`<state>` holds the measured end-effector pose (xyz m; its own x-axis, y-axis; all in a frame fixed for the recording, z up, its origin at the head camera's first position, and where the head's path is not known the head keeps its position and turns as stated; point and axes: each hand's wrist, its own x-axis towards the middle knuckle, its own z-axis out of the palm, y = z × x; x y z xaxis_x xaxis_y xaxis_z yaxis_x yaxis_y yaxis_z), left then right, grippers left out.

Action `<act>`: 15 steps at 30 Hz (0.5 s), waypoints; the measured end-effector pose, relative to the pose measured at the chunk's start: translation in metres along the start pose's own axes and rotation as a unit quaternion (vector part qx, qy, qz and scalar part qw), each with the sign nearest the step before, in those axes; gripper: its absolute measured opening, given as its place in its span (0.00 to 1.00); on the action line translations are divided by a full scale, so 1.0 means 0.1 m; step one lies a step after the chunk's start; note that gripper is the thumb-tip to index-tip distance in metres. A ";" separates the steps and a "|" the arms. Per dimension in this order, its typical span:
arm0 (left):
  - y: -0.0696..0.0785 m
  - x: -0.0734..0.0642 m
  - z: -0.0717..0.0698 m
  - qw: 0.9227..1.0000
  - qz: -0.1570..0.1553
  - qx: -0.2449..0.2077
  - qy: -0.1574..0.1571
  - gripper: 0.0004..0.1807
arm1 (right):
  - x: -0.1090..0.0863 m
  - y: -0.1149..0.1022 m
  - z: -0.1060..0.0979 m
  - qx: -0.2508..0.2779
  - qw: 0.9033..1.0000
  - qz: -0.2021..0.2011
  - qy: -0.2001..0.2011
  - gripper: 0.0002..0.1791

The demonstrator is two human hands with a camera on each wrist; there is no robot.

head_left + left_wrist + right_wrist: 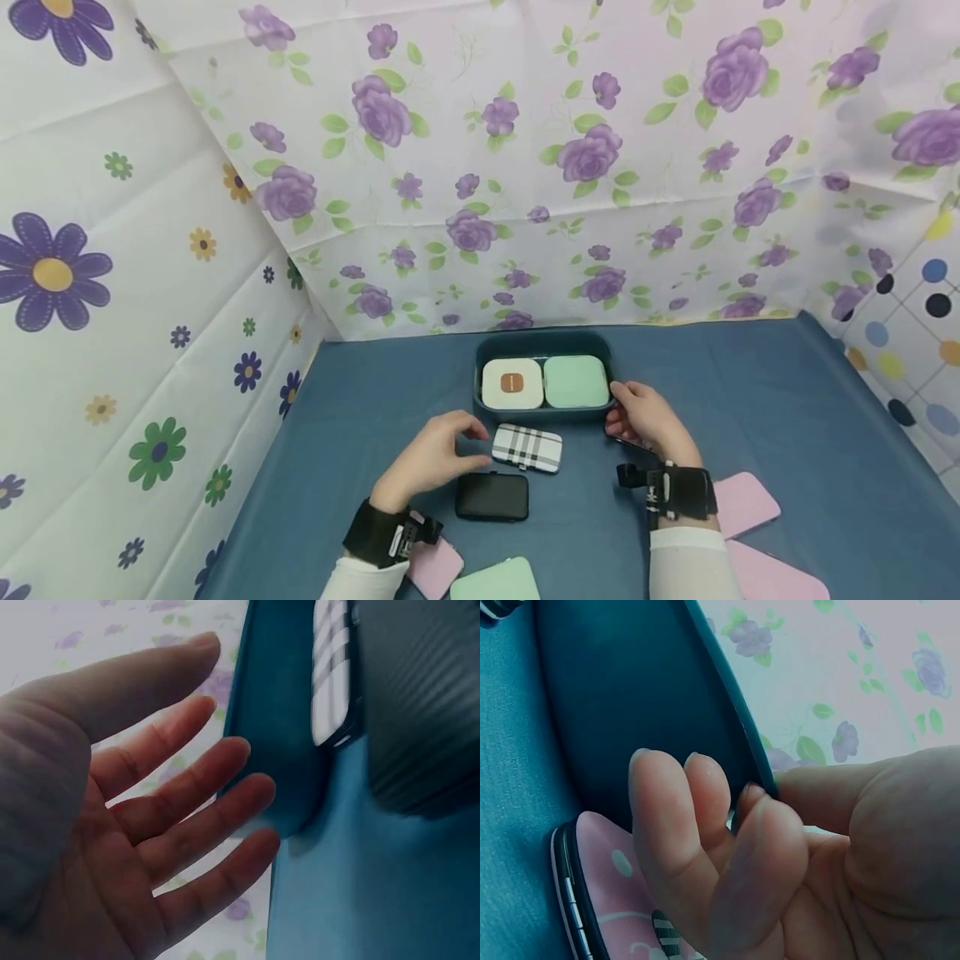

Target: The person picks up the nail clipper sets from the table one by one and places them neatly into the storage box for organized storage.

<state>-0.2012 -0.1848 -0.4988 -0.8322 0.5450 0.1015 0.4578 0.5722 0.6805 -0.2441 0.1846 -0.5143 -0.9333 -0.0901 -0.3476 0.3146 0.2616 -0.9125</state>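
A dark teal rectangular bin (543,342) stands by the back wall, holding a white case (491,385) with a brown label and a mint green case (576,382) side by side. My right hand (647,417) pinches the bin's right rim between thumb and fingers. Below those fingers, in the right wrist view, lies a pink case (611,870) with a cartoon print. With fingers spread and holding nothing, my left hand (431,458) hovers beside a black-and-white plaid case (527,448) and a ribbed black case (492,497), both in front of the bin.
Closer to me lie another mint case (498,581) and a pink case (435,568) under my left wrist. Two pink pieces (746,504) lie by my right forearm. Blue cloth (390,375) covers the table, and flowered sheets (465,167) hang behind and at the left.
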 end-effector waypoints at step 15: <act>0.23 -0.01 0.20 0.982 -0.006 0.167 -0.091 0.28 | -0.01 0.01 -0.02 0.008 1.000 -0.005 0.002 0.23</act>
<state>-0.1837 -0.1601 -0.4982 -0.7829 0.6195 -0.0572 0.5498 0.7320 0.4023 -0.2433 0.1865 -0.5151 -0.9370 -0.0888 -0.3378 0.3082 0.2450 -0.9192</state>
